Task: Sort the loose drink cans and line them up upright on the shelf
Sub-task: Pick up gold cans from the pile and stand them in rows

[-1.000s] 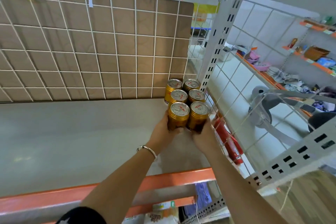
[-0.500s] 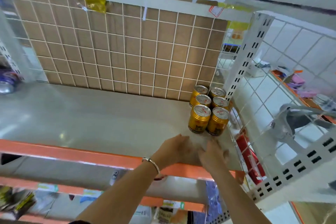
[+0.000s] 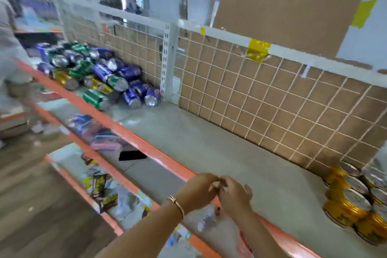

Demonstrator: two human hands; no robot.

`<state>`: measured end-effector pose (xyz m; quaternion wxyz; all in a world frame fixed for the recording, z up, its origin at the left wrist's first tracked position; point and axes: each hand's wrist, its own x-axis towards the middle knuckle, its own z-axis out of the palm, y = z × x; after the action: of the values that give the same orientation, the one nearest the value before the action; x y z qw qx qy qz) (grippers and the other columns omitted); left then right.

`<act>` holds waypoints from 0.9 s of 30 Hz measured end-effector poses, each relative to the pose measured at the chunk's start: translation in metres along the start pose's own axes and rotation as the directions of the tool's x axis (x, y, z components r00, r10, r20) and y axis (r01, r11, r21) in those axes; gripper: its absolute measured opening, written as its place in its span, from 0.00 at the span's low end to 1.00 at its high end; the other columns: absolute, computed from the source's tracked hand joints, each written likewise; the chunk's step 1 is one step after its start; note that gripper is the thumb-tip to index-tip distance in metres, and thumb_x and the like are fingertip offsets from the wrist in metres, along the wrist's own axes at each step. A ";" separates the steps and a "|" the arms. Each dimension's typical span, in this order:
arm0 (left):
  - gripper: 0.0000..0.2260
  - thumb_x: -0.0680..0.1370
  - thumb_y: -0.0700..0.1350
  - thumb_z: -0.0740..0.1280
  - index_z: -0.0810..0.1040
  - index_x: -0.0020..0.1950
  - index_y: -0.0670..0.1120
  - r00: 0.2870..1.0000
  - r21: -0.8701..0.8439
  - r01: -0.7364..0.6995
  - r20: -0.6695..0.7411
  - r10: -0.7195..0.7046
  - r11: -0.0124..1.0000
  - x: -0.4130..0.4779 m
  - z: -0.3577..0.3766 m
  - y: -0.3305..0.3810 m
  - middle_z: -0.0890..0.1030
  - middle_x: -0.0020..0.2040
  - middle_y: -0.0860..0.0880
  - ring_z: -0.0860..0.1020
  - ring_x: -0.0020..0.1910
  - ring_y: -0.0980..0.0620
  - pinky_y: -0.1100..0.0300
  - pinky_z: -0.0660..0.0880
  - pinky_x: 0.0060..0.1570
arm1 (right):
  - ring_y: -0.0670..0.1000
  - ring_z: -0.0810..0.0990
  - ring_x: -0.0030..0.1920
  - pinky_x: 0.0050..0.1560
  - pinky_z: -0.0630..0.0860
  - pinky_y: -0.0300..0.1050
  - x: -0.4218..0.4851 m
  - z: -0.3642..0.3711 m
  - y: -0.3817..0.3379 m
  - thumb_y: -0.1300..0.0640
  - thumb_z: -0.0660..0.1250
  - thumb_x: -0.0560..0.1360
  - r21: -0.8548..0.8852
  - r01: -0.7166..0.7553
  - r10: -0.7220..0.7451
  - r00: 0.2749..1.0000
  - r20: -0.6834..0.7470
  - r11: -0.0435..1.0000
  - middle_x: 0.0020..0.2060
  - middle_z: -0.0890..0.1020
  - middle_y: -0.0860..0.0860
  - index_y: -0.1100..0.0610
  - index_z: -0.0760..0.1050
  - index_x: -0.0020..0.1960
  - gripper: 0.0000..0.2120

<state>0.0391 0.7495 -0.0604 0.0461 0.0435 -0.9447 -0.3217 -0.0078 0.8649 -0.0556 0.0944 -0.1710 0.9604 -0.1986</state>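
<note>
Several gold cans (image 3: 354, 201) stand upright in two rows at the shelf's right end. A heap of loose blue, green and gold cans (image 3: 98, 75) lies on its side at the far left of the same grey shelf (image 3: 209, 142). My left hand (image 3: 195, 191) and my right hand (image 3: 234, 195) hover together over the orange front rail (image 3: 146, 148). Their fingertips meet, loosely curled, and no can is in either. The view is blurred.
A white wire grid backed with cardboard (image 3: 261, 98) closes the shelf's rear. A white upright post (image 3: 168, 63) stands beside the can heap. Lower shelves hold packets (image 3: 102, 190). Another person (image 3: 8, 65) stands at the far left.
Both hands let go of the two front gold cans and drew back to the shelf's front rail. My view swung left, bringing the heap of loose cans into sight.
</note>
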 end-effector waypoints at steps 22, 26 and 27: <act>0.15 0.77 0.38 0.60 0.74 0.63 0.41 0.877 -0.143 0.352 -0.294 -0.380 0.925 -0.100 -0.204 -0.258 0.77 0.60 0.44 0.75 0.61 0.46 0.61 0.67 0.58 | 0.51 0.77 0.59 0.62 0.65 0.46 0.031 0.143 -0.343 0.59 0.58 0.76 0.206 0.332 -0.369 0.913 0.175 0.921 0.52 0.81 0.48 0.50 0.76 0.57 0.13; 0.14 0.77 0.38 0.62 0.75 0.63 0.42 0.850 -0.258 0.348 -0.320 -0.419 0.901 -0.072 -0.227 -0.284 0.78 0.60 0.45 0.76 0.60 0.47 0.61 0.70 0.56 | 0.51 0.77 0.53 0.53 0.69 0.45 0.069 0.145 -0.368 0.57 0.60 0.74 0.306 0.384 -0.438 0.889 0.134 0.872 0.48 0.80 0.48 0.52 0.79 0.54 0.12; 0.14 0.77 0.38 0.62 0.75 0.63 0.43 0.836 -0.309 0.350 -0.322 -0.444 0.884 -0.062 -0.235 -0.290 0.78 0.60 0.45 0.76 0.59 0.48 0.65 0.71 0.55 | 0.51 0.77 0.52 0.51 0.70 0.44 0.082 0.145 -0.375 0.57 0.61 0.74 0.331 0.393 -0.450 0.885 0.116 0.858 0.47 0.79 0.49 0.53 0.79 0.54 0.12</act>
<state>0.1430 0.3862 -0.0563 0.1669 0.2962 -0.8414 -0.4200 0.0621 0.4607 -0.0406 0.1640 -0.3797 0.8447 -0.3397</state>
